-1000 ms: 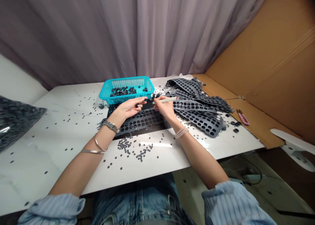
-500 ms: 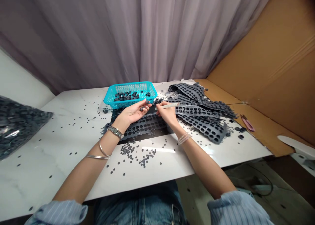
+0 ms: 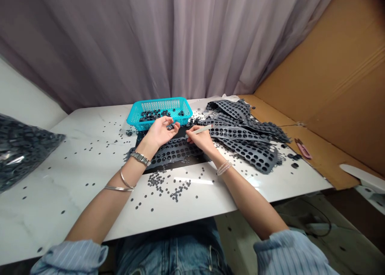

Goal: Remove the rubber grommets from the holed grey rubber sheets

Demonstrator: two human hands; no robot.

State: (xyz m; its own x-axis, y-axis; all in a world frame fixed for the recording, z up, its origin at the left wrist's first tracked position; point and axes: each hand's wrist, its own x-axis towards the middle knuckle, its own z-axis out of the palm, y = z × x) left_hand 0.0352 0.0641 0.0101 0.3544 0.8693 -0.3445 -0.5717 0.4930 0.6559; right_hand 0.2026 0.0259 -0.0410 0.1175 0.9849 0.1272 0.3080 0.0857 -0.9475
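Observation:
A dark rubber sheet (image 3: 177, 151) full of round holes lies flat on the white table (image 3: 72, 162) in front of me. My left hand (image 3: 161, 131) hovers over its far end, palm up and fingers curled around several small dark rubber rings. My right hand (image 3: 202, 139) is closed on a thin white pen-like tool (image 3: 199, 129), its tip pointing left at the sheet. Just beyond my left hand stands a turquoise plastic basket (image 3: 160, 105) holding dark rings.
A pile of punched-out rubber sheets (image 3: 245, 134) lies at the right. Small dark discs (image 3: 168, 186) are scattered over the table. A clear bag of dark parts (image 3: 21, 150) sits at the left edge. Pink snips (image 3: 302, 147) lie on brown cardboard (image 3: 331, 90).
My left hand has turned palm up and curled its fingers nearer the basket. My right hand with the tool has shifted slightly left over the sheet.

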